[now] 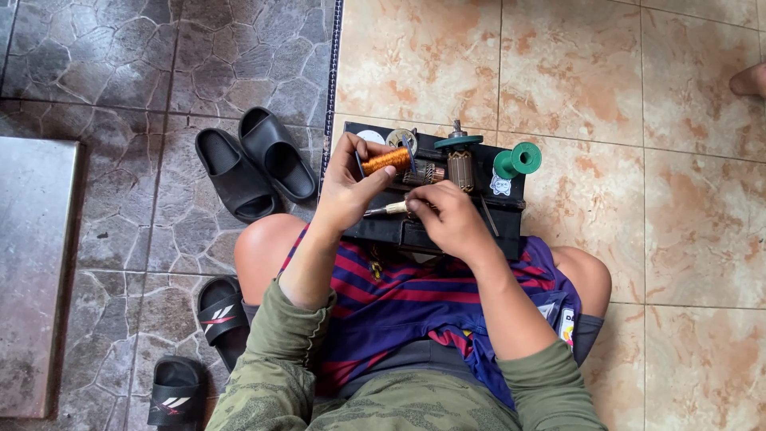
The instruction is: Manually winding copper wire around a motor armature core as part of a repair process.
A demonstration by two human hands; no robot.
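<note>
While your left hand [347, 187] pinches the copper wire spool [386, 160] above the black tray [511, 209], your right hand [448, 219] closes on a thin tool [386, 210].

Because the spool looks small and light but its fine winding probably kinks or scratches easily, you would do best to hold it by its end flanges, as your fingers curl round it now. Your right fingers are folded tight over the tool's handle, tip pointing left. Behind them on the tray stand a motor rotor [459, 164] and a green spool [517, 160]. The tray rests on beige floor tiles [606, 96] before your knees; black sandals [255, 160] lie on darker stone paving [120, 72] to your left.
</note>
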